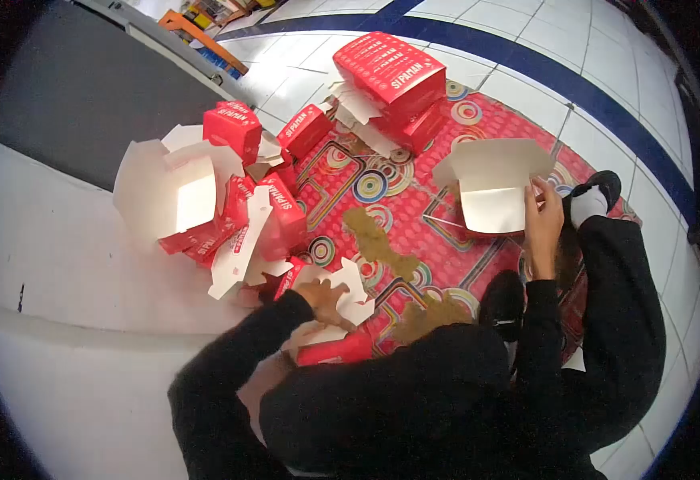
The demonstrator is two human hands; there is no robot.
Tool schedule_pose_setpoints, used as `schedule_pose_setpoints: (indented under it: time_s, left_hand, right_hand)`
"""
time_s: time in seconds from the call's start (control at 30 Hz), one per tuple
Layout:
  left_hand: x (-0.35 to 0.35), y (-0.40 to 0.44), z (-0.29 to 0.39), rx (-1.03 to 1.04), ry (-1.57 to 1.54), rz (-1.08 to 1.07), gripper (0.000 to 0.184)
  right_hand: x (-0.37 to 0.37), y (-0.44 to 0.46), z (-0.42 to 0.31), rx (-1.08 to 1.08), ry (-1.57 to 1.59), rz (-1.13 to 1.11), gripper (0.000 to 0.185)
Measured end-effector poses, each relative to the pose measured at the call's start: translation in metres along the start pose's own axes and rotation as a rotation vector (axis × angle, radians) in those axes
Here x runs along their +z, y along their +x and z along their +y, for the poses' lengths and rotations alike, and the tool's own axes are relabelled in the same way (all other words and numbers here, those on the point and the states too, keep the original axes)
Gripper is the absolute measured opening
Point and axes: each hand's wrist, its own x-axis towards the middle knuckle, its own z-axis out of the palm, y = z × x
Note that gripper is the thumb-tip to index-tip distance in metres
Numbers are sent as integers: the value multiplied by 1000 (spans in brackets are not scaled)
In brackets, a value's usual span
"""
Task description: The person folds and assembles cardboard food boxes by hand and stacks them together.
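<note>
person | left hand (323, 302), right hand (543, 228): bare | left sleeve (234, 376), right sleeve (539, 328): long, plain black | trousers (626, 312): black, loose | right shoe (607, 187): black, dark | right sock (587, 208): white | left shoe (500, 302): black, small pale mark

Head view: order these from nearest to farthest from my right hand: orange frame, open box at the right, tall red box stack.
From the right hand:
1. Open box: in contact, just left of the hand.
2. Tall red box stack: top centre of the view.
3. Orange frame: farthest, top left.
</note>
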Motion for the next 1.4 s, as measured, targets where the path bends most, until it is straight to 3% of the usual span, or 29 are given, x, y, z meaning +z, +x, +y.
schedule_pose_setpoints:
  time_s: [0.07, 0.1, 0.2, 0.23, 0.3, 0.33, 0.47, 0.53, 0.63, 0.83, 0.9, 0.93, 0.97, 1.03, 1.07, 1.1, 1.17, 1.3, 1.33, 1.4]
  left_hand:
    - [21, 2, 17, 91, -279, 197, 68]
    - [37, -9, -1, 64, -263, 208, 68]
    - [50, -7, 19, -66, -407, 486, 33]
    - [49, -8, 14, -60, -406, 492, 33]
    - [38, -12, -9, 48, -340, 590, 24]
    - [19, -28, -13, 49, -465, 680, 23]
    - [-67, -78, -12, 103, -610, 939, 25]
    - [-110, -85, -3, 299, -549, 1175, 27]
    - [-171, -74, 15, 328, -341, 1126, 29]
    - [-233, -47, 65, 373, -41, 1113, 34]
    - [-241, -47, 87, 373, 102, 1175, 39]
    - [-247, -51, 94, 373, 127, 1166, 42]
    - [-255, -52, 97, 379, 127, 1163, 42]
    - [-269, -52, 100, 595, 50, 1766, 33]
    - [-263, -45, 95, 585, 12, 1849, 30]
    - [-252, -33, 91, 593, 16, 1844, 30]
    - [-214, 3, 86, 741, -299, 1612, 29]
    - [-154, 90, 92, 423, -1165, 1099, 32]
    - [-146, 119, 85, 426, -1159, 1099, 32]
    - [-134, 167, 69, 345, -1637, 461, 49]
  right_hand:
    - [-17, 6, -12, 105, 13, -148, 29]
    - [1, -7, -32, 104, 43, -134, 29]
    - [-11, -12, -35, -31, 128, -117, 25]
    - [-14, -12, -37, -34, 123, -111, 25]
    - [-17, -16, -48, 6, 151, -293, 24]
    - [-20, -17, -58, 28, 184, -419, 27]
    - [-16, -27, -100, 38, 462, -1105, 63]
    - [-5, -36, -111, -50, 528, -1096, 76]
    - [0, -30, -105, 78, 752, -1024, 76]
    - [-23, -7, -88, 142, 615, -909, 66]
    - [-24, -1, -89, 89, 522, -810, 61]
    - [-5, -2, -75, -152, 549, -573, 55]
    - [5, 2, -56, -148, 546, -572, 55]
    - [-4, 16, -36, 13, 504, -383, 48]
    - [-14, 24, -30, 121, 462, -321, 45]
    - [-35, 31, -29, 277, 364, -315, 43]
    - [-45, 40, 0, 321, 399, -276, 42]
    - [-35, 50, 33, 325, 282, -291, 43]
    - [-26, 48, 36, 327, 285, -285, 43]
    - [-5, 41, 32, 299, 282, -285, 43]
